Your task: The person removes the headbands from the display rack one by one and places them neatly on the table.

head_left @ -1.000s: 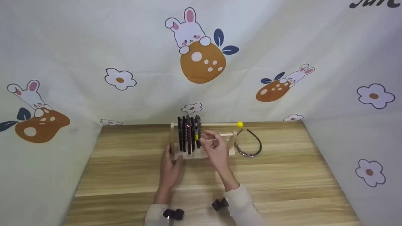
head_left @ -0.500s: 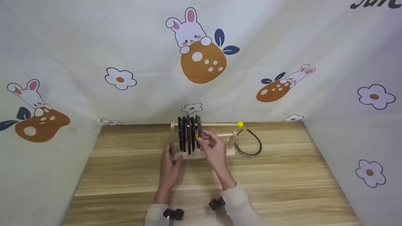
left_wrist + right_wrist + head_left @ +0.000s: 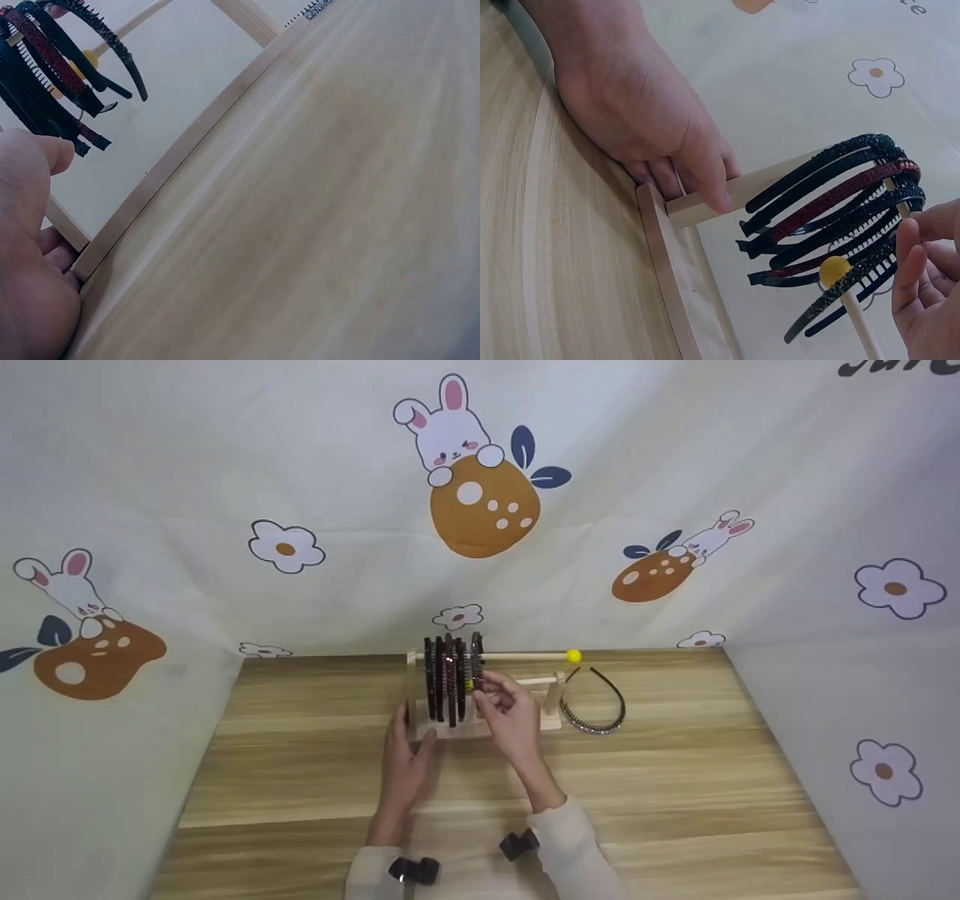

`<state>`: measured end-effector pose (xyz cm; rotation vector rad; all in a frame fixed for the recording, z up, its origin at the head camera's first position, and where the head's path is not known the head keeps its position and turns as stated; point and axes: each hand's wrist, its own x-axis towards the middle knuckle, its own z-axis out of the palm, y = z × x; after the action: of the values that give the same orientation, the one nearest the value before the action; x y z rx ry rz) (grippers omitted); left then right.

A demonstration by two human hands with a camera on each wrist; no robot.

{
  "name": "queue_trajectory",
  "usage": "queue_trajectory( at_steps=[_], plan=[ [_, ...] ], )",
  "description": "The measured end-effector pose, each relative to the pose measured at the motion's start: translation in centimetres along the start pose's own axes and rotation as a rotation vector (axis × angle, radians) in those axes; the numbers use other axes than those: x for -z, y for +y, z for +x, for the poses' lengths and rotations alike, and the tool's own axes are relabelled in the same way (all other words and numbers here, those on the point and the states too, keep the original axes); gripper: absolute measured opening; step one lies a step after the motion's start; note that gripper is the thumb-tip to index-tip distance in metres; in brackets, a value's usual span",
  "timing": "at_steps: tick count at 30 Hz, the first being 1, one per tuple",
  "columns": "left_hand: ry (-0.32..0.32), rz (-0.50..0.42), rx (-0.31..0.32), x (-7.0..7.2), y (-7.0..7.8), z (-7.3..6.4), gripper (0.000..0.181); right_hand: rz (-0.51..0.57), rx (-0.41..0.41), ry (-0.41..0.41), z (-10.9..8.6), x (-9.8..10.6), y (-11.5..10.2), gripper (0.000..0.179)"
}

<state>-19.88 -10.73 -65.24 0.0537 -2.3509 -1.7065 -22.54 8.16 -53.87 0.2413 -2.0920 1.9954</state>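
A wooden headband stand point(image 3: 510, 725) has two rods with yellow ball ends. Several dark headbands point(image 3: 439, 682), among them a dark red one point(image 3: 829, 196), hang side by side on the upper rod at its left part. My left hand point(image 3: 405, 761) grips the stand's left upright low down, thumb in front, fingers behind, as the right wrist view shows. Thumb and finger of my right hand point(image 3: 516, 724) pinch the rightmost headband, a grey-black glittery one point(image 3: 825, 296), which hangs slightly apart from the others. Its toothed inner side passes close by the lower rod's yellow ball point(image 3: 835, 271).
Right of the stand, a loose black headband with sparkly trim point(image 3: 619, 697) lies on the wood-grain table point(image 3: 660, 810). The upper rod's yellow ball point(image 3: 574, 655) sticks out to the right. A white printed curtain point(image 3: 360, 510) closes off the back and sides.
My right hand has moved slightly left, and the rightmost headband has turned a little, its top shifting right, away from the others. My left hand stays on the upright.
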Motion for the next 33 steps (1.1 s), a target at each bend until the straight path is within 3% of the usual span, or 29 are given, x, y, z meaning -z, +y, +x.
queue_trajectory(
  at_steps=[14,27,33],
  plan=[
    [-0.005,-0.01,0.031,0.0,0.0,-0.1,0.079,0.029,0.0,0.015,0.0,0.2,-0.2,0.032],
    [0.013,-0.039,-0.039,0.0,-0.4,0.0,0.079,0.045,0.005,0.014,0.0,0.7,-0.9,0.033],
    [0.004,-0.052,-0.025,0.0,-0.3,0.1,0.08,0.038,0.0,0.017,-0.1,1.0,-1.3,0.034]
  ],
)
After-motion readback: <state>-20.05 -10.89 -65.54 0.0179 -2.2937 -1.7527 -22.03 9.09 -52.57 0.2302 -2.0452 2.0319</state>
